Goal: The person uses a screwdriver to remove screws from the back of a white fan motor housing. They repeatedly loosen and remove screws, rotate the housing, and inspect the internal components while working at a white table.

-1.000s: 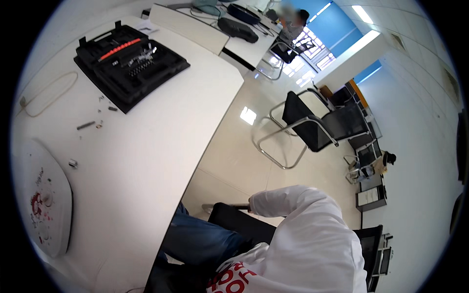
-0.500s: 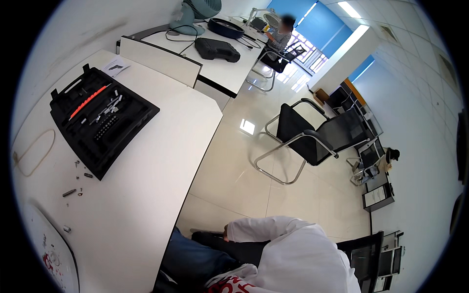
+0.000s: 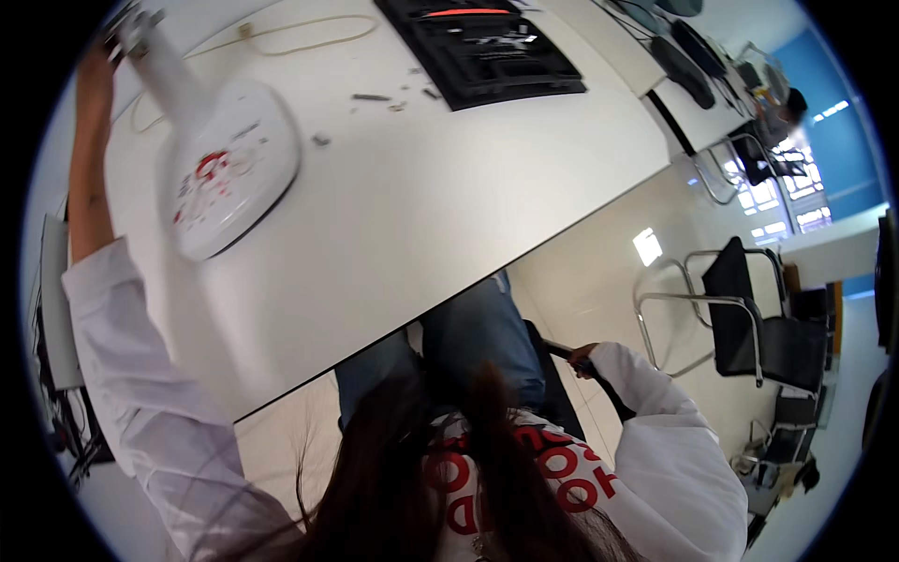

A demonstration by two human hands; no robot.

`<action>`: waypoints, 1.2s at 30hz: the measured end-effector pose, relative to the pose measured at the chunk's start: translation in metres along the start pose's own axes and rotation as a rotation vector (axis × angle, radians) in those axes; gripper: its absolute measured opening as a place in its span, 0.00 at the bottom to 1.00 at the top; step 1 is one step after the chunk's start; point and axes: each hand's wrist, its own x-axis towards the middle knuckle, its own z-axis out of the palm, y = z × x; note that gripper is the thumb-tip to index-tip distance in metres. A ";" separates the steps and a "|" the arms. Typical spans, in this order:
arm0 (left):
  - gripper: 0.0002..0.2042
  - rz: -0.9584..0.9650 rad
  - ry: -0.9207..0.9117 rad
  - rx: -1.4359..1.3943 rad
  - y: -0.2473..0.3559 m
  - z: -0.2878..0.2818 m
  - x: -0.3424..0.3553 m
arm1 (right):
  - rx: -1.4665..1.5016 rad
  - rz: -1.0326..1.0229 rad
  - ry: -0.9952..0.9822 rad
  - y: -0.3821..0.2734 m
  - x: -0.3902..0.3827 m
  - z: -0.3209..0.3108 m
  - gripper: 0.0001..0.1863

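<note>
One bare left hand (image 3: 97,67), out of sight half a second ago, is in the head view at the silver metal fitting (image 3: 134,36) atop the white, round-based stand (image 3: 239,169) on the white tabletop (image 3: 431,215); the bare right hand (image 3: 582,361) rests at the black chair armrest (image 3: 613,394); whether either is clamped, I cannot tell

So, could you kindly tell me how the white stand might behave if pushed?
The stand is probably stiff: its post and base look hard. That broad base would likely resist tipping under a low push, though pushing high on the post might rock it.
</note>
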 end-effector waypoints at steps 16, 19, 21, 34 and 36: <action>0.37 0.022 0.071 -0.022 0.068 0.007 -0.045 | -1.380 -0.617 0.570 -0.057 -0.059 0.070 0.20; 0.36 -0.028 0.100 -0.033 0.081 0.014 -0.053 | -1.634 -0.422 0.577 -0.096 -0.052 0.112 0.30; 0.32 -0.085 0.147 -0.020 0.101 0.021 -0.063 | -1.763 -0.685 0.609 -0.103 -0.047 0.111 0.31; 0.41 -0.223 0.265 -0.241 0.103 -0.004 -0.064 | -1.150 -0.951 0.718 -0.278 -0.099 0.166 0.25; 0.43 -0.236 0.331 -0.118 0.112 0.003 -0.065 | -1.114 -0.951 0.706 -0.286 -0.102 0.167 0.24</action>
